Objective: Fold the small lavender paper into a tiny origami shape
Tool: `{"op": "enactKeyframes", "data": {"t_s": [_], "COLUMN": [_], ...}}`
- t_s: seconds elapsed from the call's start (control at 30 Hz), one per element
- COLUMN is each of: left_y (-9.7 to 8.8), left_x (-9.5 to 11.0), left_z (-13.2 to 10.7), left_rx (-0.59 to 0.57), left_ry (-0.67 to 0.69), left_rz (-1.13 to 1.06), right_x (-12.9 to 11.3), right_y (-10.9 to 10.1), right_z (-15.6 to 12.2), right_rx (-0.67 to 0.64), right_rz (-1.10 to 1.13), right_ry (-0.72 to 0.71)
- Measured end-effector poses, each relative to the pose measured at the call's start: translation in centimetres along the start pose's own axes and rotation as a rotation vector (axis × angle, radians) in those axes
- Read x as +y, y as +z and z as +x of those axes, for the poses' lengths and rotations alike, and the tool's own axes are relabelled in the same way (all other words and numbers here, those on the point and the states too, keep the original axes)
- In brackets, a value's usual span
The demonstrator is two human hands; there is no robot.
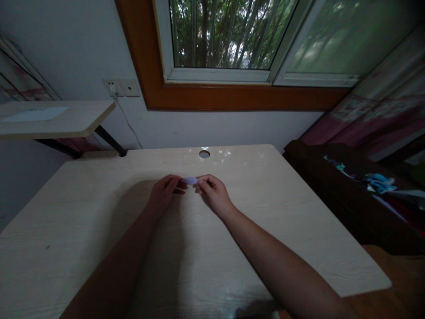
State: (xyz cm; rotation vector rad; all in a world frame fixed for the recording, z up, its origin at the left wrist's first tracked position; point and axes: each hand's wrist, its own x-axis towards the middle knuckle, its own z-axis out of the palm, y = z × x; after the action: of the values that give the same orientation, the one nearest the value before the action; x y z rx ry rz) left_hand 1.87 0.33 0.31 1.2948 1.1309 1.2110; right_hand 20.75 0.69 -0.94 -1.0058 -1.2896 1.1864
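Observation:
A small, pale lilac piece of what looks like paper (pixel 190 180) is stretched between my two hands, above the far half of the light wooden table (pixel 252 190). My left hand (pixel 165 189) pinches its left end between thumb and index finger, with the other fingers loosely extended below. On the other side, my right hand (pixel 214 191) pinches the right end, its fingers curled. The piece is too small to show whether it is folded.
A round cable hole (pixel 204 153) lies near the table's back edge. At the left, a raised shelf (pixel 59 122) stands on black legs. A white cord (pixel 128 119) hangs from the wall socket. Dark furniture with blue cloth (pixel 380 182) stands at the right.

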Motion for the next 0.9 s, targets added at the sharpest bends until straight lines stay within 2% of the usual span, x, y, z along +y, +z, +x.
{"op": "enactKeyframes", "data": {"t_s": [0.13, 0.3, 0.4, 0.73, 0.9], "left_y": [0.08, 0.22, 0.23, 0.46, 0.27], "left_x": [0.20, 0.05, -0.06, 0.17, 0.18], "left_z": [-0.15, 0.04, 0.03, -0.25, -0.25], "left_rx": [0.003, -0.087, -0.090, -0.152, -0.150], "left_ry": [0.028, 0.026, 0.054, 0.189, 0.179], "left_rz": [-0.009, 0.138, 0.226, 0.545, 0.538], "right_x": [0.09, 0.00, -0.38, -0.47, -0.38], "right_y": [-0.10, -0.14, 0.00, 0.10, 0.13], "right_z": [-0.28, -0.55, -0.60, -0.58, -0.54], "right_rx": [-0.021, -0.032, -0.036, -0.061, -0.055], "right_rz": [-0.118, -0.334, -0.414, -0.439, -0.431], "right_ry": [-0.043, -0.175, -0.248, -0.312, -0.274]}}
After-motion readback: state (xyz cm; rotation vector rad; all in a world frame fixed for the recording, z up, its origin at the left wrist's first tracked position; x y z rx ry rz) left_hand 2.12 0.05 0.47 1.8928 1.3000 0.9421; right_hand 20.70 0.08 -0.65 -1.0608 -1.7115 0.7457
